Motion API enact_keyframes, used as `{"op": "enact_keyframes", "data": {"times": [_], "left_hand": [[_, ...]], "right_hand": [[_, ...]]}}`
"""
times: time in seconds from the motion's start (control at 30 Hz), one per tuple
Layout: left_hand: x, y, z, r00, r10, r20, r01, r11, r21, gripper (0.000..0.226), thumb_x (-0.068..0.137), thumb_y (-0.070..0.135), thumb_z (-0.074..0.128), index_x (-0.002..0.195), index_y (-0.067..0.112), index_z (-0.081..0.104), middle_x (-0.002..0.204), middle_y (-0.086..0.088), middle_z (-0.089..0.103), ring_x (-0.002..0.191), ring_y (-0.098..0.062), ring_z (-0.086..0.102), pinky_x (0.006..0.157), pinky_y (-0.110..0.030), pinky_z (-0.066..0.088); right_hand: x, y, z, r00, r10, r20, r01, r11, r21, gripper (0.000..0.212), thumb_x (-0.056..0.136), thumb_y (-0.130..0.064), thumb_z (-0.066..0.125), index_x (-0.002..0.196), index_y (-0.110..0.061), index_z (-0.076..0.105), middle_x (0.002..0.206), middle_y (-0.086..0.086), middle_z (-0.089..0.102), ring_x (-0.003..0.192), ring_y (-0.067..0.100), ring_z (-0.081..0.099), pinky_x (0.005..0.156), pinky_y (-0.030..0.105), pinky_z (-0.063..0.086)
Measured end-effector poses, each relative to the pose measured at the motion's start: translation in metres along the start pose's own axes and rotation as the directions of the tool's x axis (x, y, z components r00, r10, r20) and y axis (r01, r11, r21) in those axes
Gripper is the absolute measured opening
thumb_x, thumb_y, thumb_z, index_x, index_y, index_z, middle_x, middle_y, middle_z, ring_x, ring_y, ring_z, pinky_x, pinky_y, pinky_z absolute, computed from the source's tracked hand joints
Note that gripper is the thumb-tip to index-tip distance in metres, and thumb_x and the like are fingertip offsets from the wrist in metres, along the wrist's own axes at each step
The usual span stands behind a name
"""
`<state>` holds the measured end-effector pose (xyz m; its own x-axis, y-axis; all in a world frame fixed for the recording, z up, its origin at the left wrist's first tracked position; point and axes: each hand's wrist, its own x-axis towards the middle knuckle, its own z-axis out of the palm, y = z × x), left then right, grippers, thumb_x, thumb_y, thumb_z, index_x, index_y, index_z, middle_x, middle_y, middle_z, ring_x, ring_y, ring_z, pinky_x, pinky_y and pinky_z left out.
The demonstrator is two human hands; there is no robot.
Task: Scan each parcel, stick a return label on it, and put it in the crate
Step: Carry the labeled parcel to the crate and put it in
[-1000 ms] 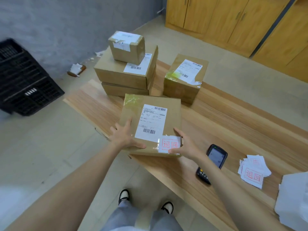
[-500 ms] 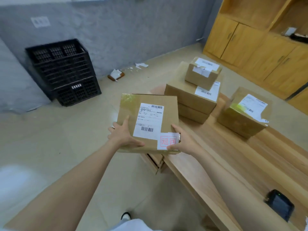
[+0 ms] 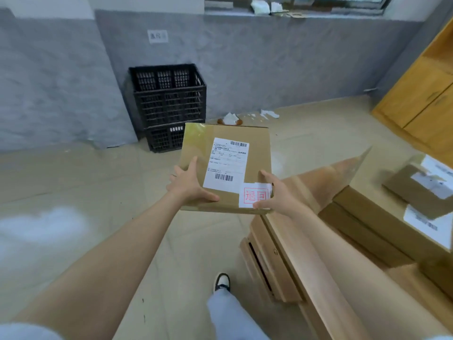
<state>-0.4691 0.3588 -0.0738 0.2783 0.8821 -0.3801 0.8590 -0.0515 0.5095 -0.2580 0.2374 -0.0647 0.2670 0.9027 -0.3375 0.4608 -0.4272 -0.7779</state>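
Labelled parcel (image 3: pixel 225 165), crate (image 3: pixel 169 106) next.
Left hand (image 3: pixel 188 185) and right hand (image 3: pixel 278 193) gripped its edges, fingers curled; other parcels (image 3: pixel 377 214) waited.

The parcel (image 3: pixel 257 153) hides the near right corner of the black crate (image 3: pixel 169 101), the small print on its shipping label (image 3: pixel 226 165) is unreadable, and the stacked boxes (image 3: pixel 382 217) on the right are blurred and cut off.

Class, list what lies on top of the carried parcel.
The parcel carries a white shipping label and, overlapping its near corner, a red-printed return label. The thumb of the right hand hides that label's near edge; the left hand covers the near left part.
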Motion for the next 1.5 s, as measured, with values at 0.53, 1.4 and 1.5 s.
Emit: {"op": "enact_keyframes", "data": {"times": [0.53,1.4,1.5], "left_hand": [[0.280,0.039,-0.145,0.977,-0.165,-0.135,0.163,0.986,-0.024,0.139,0.046,0.052,0.088,0.147,0.039,-0.006,0.142,-0.017,0.016,0.130,-0.038,0.027,0.109,-0.048,0.031],[0.820,0.032,-0.306,0.979,-0.203,-0.025,0.199,0.973,-0.119,0.137,0.048,0.043,0.090,0.148,0.037,-0.004,0.143,-0.014,0.014,0.129,-0.037,0.026,0.105,-0.050,0.032],[0.870,0.027,-0.304,0.970,-0.241,-0.009,0.238,0.963,-0.127,0.136,0.048,0.043,0.090,0.148,0.037,-0.003,0.141,-0.013,0.016,0.127,-0.036,0.027,0.105,-0.050,0.034]], "right_hand": [[0.341,-0.139,-0.053,0.977,-0.148,0.153,0.151,0.988,-0.008,0.099,0.068,0.001,0.079,0.147,-0.025,0.024,0.145,0.000,0.038,0.107,0.012,0.045,0.078,0.021,0.041],[0.893,-0.283,-0.047,0.986,-0.042,0.163,0.055,0.996,-0.074,0.099,0.064,0.008,0.077,0.146,-0.014,0.027,0.119,-0.002,0.041,0.104,0.015,0.046,0.064,0.004,0.043],[0.951,-0.280,-0.041,0.982,0.000,0.187,0.022,0.993,-0.116,0.099,0.064,0.004,0.078,0.146,-0.020,0.026,0.122,0.006,0.049,0.107,0.024,0.054,0.081,0.026,0.053]]}}
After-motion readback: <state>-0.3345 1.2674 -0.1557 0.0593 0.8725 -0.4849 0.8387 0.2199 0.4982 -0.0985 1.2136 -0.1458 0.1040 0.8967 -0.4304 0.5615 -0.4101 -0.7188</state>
